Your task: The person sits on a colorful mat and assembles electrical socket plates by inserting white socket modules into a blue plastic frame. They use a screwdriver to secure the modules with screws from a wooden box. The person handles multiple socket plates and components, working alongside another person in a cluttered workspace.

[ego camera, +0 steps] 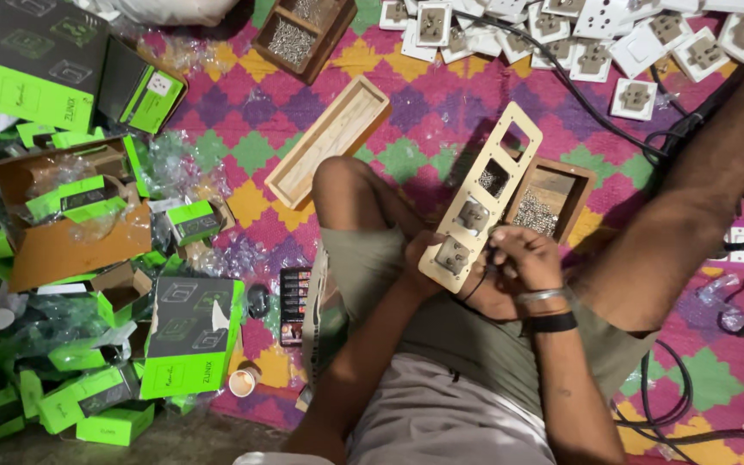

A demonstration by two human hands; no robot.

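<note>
- Wooden panel (481,200), pale and flat, with four rectangular cut-outs in a row; held tilted over the lap, its far end above a small wooden box of screws (546,203)
- Two lower cut-outs carry fitted socket modules; upper two are open
- Left hand (421,263) closed around the panel's near end from beneath
- Right hand (518,258) pinched at the near edge; what the fingertips hold cannot be told
- Judgement: light, stiff, thin between cut-outs; best gripped by the outer rails
</note>
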